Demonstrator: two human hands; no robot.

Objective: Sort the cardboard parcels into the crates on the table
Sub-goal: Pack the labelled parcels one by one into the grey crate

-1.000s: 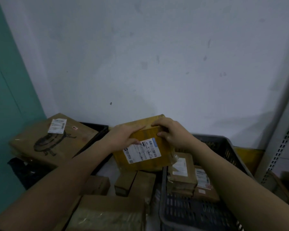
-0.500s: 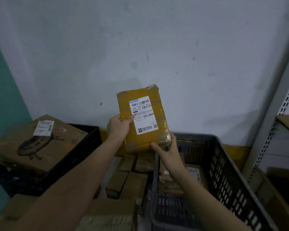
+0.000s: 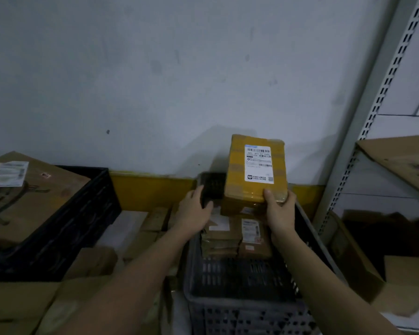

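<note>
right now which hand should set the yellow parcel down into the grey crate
Right. The right hand already grips the yellow parcel upright over the grey crate; the left hand only rests at the crate's far left wall.

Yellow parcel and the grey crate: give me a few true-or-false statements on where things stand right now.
1. The right hand grips the yellow parcel by its lower edge. True.
2. The left hand also holds that parcel. False: it is off the parcel, by the grey crate's left wall.
3. The grey crate already holds brown parcels. True.
4. The parcel's label faces the wall. False: it faces the camera.
</note>
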